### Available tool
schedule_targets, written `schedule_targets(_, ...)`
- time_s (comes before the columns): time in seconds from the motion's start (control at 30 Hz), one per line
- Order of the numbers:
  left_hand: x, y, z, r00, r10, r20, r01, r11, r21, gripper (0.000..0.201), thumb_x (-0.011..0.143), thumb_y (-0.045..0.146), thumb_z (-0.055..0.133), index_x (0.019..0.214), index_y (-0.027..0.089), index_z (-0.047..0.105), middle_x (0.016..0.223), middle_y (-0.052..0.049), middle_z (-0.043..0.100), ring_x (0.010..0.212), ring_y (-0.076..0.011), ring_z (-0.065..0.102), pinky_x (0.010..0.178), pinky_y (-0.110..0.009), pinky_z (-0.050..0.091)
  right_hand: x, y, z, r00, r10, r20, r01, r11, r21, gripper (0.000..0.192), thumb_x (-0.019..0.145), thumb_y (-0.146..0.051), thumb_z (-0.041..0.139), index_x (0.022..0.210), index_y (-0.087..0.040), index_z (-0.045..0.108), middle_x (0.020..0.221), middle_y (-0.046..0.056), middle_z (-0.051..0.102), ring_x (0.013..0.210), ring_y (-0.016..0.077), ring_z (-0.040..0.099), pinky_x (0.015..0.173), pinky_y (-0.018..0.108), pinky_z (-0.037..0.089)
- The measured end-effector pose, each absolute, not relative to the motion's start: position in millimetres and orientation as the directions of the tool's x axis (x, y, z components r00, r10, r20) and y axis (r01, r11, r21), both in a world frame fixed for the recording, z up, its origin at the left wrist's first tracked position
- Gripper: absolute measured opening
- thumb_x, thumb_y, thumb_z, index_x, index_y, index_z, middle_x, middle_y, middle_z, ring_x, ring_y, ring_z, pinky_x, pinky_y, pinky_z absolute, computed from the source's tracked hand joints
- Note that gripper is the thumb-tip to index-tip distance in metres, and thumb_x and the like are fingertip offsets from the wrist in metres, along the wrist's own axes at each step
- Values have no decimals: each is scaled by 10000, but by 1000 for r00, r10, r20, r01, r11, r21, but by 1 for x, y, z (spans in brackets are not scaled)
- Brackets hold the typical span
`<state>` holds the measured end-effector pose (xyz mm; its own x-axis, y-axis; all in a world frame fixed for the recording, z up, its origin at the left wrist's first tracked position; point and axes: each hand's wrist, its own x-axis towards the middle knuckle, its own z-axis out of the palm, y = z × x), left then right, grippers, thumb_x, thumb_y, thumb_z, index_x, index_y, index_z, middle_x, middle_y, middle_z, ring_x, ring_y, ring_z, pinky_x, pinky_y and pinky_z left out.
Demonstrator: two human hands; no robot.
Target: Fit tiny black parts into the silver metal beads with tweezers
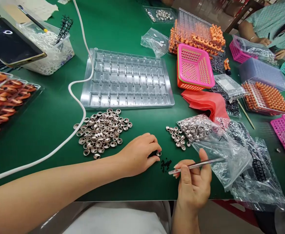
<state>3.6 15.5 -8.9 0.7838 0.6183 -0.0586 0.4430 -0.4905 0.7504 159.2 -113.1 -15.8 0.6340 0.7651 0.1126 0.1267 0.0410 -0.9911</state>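
The left hand [139, 154] lay on the green desk [47, 123], its fingers pinched together on one small metal ring [158, 153], holding it flat so it could not roll. The right hand [193, 182] had its fingers closed on thin tweezers [196, 165], tip aimed at the tiny black bits [166, 164] just beside the ring. A pile of rings [102, 131] sat loose nearby. An open plastic bag [206, 133] held more rings. The clear tray [126, 79] looked to have nothing in its pockets.
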Motion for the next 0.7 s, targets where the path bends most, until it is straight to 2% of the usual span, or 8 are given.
schedule_targets(0.07,3,15,-9,785,617,-57,441,-491,751,142,885,192,748,1022,163,728,1002,-48,668,936,-214,585,800,-347,477,158,-114,-15,648,752,120,130,46,-990,780,933,-229,638,1587,-309,221,740,-29,683,609,122,626,512,227,521)
schedule_targets(0.13,4,15,-10,786,616,-50,436,-495,751,122,895,188,733,1016,168,730,998,-46,665,931,-211,583,798,-348,476,158,-115,-16,644,752,141,140,66,-988,860,928,-200,642,1601,-361,132,762,-37,693,624,122,632,523,235,531)
schedule_targets(0.3,4,14,-10,787,616,-40,433,-504,747,106,900,184,726,1005,166,732,987,-43,662,935,-207,581,804,-346,478,165,-115,-15,580,801,150,99,114,-989,478,962,-229,606,1430,-300,538,861,20,730,711,133,670,561,260,546)
schedule_targets(0.4,3,14,-9,787,616,-37,433,-509,744,122,893,194,738,1012,165,733,993,-43,663,939,-208,584,804,-344,478,171,-114,-10,481,862,161,-24,196,-980,595,893,-398,713,1442,-270,523,1115,96,742,896,207,713,617,321,574)
schedule_targets(0.47,2,14,-8,788,615,-29,431,-517,740,119,894,197,737,1009,165,734,992,-45,661,938,-208,585,800,-343,477,176,-114,-5,458,874,162,-81,222,-972,660,835,-461,768,1416,-247,541,1195,130,732,972,255,723,617,339,570)
schedule_targets(0.53,2,14,-7,793,609,-24,427,-527,735,100,899,187,725,996,166,735,992,-46,661,932,-207,585,793,-340,476,181,-117,0,499,846,189,-70,257,-964,459,870,-403,742,1286,-242,631,1065,102,775,870,236,738,590,326,550)
schedule_targets(0.6,1,14,-7,797,604,-22,424,-534,731,82,905,178,710,983,168,732,999,-47,663,931,-208,584,788,-340,474,187,-122,4,529,812,246,-22,302,-953,205,947,-324,648,1133,-246,688,825,35,775,653,176,699,547,304,522)
schedule_targets(0.7,1,14,-8,799,600,-17,419,-537,732,73,910,173,692,975,168,725,1008,-51,663,936,-210,584,789,-340,477,196,-128,2,499,810,308,42,332,-942,190,1009,-349,542,1074,-275,704,706,-7,724,521,138,616,489,286,493)
